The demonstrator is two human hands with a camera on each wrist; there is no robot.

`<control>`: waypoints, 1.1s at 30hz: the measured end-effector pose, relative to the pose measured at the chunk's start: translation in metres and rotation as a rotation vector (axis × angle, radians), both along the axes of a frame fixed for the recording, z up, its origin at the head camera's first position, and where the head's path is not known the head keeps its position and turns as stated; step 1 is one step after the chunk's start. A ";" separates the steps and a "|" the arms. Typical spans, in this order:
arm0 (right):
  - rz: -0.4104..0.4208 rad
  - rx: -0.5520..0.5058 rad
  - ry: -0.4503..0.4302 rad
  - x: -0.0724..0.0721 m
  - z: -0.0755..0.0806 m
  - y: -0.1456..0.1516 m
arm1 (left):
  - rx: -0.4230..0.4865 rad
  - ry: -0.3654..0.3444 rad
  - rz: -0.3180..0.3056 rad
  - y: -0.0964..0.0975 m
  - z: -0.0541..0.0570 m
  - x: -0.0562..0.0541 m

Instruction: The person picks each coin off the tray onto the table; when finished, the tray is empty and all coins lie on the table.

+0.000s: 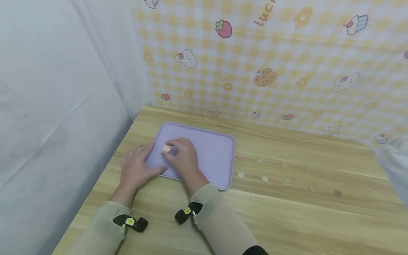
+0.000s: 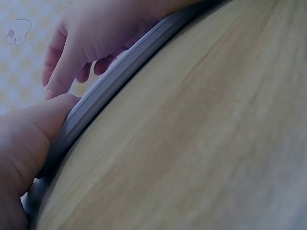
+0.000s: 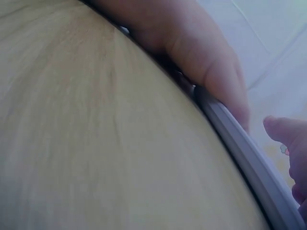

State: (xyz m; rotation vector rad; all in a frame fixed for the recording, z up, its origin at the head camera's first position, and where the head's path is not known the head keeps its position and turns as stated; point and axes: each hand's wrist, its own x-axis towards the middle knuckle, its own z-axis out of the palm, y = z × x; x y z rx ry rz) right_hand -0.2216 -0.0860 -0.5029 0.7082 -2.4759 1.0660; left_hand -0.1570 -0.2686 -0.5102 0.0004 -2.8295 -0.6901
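A copper-coloured coin (image 1: 166,148) is pinched between the thumb and fingers of my right hand (image 1: 185,158), over the left part of a lavender tray (image 1: 211,152). At the tray's near left corner rests my left hand (image 1: 137,168), its fingers along the left side and its thumb on the near rim. In the left wrist view the left thumb (image 2: 57,108) touches the rim, with the right hand (image 2: 96,40) behind it. The right wrist view has the left hand (image 3: 192,48) at the rim; the coin cannot be made out there.
Right of the tray, several silver and copper-coloured coins lie in two loose rows on the wooden table (image 1: 287,219), among them a silver coin (image 1: 264,179) and a darker coin (image 1: 338,193). A yellow checked cloth (image 1: 242,53) hangs behind, and a white cloth (image 1: 63,88) hangs at the left.
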 end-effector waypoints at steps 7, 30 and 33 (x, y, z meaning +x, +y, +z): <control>-0.013 -0.031 -0.011 0.003 -0.001 0.022 | -0.008 0.009 0.002 0.001 -0.005 0.002; -0.041 0.004 0.025 0.015 -0.001 0.089 | -0.002 -0.010 0.003 0.000 -0.003 0.004; -0.047 0.012 0.041 0.014 -0.001 0.105 | 0.002 -0.007 -0.002 0.002 -0.002 0.003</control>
